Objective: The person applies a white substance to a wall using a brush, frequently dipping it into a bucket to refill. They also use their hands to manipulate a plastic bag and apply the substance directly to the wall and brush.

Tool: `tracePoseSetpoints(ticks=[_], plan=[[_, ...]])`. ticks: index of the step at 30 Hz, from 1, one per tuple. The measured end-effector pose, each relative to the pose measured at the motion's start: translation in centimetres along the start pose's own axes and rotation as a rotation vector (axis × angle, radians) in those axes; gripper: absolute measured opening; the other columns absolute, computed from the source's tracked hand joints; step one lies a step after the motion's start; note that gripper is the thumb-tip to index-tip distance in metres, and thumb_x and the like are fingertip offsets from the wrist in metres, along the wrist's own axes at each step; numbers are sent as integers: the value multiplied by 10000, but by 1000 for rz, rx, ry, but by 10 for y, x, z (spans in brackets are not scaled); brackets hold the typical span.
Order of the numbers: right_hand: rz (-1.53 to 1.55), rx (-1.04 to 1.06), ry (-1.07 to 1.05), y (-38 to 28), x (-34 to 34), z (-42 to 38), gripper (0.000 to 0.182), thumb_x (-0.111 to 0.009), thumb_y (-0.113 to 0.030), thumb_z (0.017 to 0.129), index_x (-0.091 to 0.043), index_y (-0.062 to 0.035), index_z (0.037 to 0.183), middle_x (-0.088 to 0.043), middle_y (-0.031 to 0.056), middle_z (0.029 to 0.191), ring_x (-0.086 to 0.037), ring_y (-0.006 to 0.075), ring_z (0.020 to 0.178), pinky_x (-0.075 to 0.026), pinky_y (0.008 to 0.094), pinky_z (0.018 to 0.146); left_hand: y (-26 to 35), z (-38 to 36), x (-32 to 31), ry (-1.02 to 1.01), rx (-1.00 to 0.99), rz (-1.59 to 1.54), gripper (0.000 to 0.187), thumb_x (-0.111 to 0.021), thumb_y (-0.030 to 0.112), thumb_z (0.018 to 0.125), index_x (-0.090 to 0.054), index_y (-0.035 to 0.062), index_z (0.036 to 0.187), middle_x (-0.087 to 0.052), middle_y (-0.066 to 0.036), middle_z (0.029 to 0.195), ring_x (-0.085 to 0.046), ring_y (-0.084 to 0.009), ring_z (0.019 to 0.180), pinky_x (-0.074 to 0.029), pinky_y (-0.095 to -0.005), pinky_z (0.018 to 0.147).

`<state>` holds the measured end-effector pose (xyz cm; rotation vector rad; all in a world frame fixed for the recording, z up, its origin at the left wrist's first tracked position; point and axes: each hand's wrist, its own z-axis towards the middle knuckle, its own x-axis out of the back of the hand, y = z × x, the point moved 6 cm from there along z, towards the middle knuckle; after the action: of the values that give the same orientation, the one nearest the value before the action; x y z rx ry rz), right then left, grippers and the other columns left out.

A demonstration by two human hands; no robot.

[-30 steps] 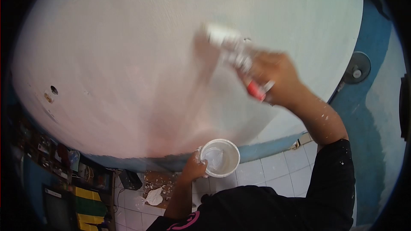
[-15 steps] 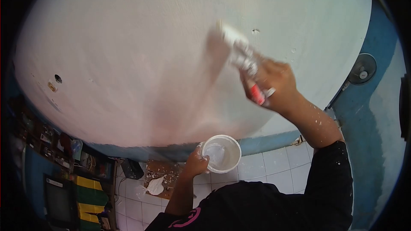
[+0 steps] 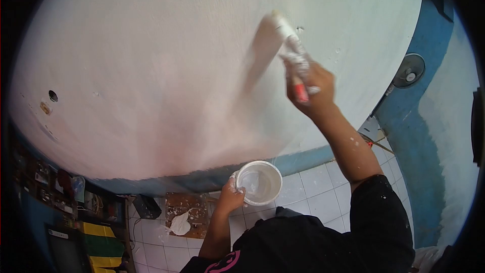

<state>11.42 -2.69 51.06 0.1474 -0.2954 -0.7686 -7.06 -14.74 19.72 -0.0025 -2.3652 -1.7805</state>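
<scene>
My right hand [image 3: 316, 88] is wrapped round a paintbrush [image 3: 298, 65] smeared with white paint, its handle end red. The pale bristles reach up to the white-painted wall [image 3: 202, 45], just left of a small hole [image 3: 299, 29], and the brush casts a shadow there. Low in front of my body, my left hand [image 3: 232, 195] grips a white plastic bucket [image 3: 259, 183] by its rim, thumb over the edge. Whitish paint coats the inside of the bucket, and white smears show on the left fingers.
A blue band [image 3: 303, 161] runs along the wall's foot above white floor tiles [image 3: 316, 182]. At lower left, a brown board [image 3: 174, 202] bears a white cloth-like piece [image 3: 180, 223], near cluttered shelves [image 3: 50, 182]. A fan [image 3: 409, 71] stands by the blue side wall at right.
The brush has moved a little up and to the right across the wall, closer to the small hole. My left hand still holds the bucket; the view has shifted slightly.
</scene>
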Motion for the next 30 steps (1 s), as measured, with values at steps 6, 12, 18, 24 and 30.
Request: tracePoseSetpoints(ticks=[6,12,18,24,30], plan=[[406,-253,-887,-47,-52,-85,237,-598,-87,715,-638,-87,949,-637,119,840,-627,279,736,-513,367,631,-12,-16,7,-24,7,15,506,-447,-9,812,-314,21,1300,-541,-175,1065,-637,-232,703,-571,-309,473],[216,-31,-144,-17,-3,-20,296,-635,14,700,-629,-91,976,-605,159,1081,-645,275,777,-528,309,610,-5,-28,22,46,-21,10,464,-468,10,788,-369,-29,1239,-574,-198,988,-643,-241,697,-564,-318,467],[257,13,-1043,-49,-72,-119,296,-589,-90,702,-592,-85,998,-504,195,1216,-583,309,996,-506,369,784,-9,-25,26,29,-1,13,489,-440,-8,800,-333,15,1276,-560,-186,1017,-642,-235,683,-565,-307,462],[279,-5,-395,-19,-29,-57,253,-597,-80,712,-615,-120,960,-586,161,1097,-594,287,960,-505,363,762,-16,-26,31,21,5,11,512,-413,-8,822,-281,29,1316,-530,-199,1079,-644,-241,685,-567,-303,456],[369,7,-922,-42,-50,-90,161,-573,-84,716,-614,-104,871,-613,118,826,-612,301,714,-496,395,638,-17,-26,28,-10,41,94,566,-430,29,813,-236,-25,1342,-541,-243,1070,-647,-267,704,-566,-325,484]])
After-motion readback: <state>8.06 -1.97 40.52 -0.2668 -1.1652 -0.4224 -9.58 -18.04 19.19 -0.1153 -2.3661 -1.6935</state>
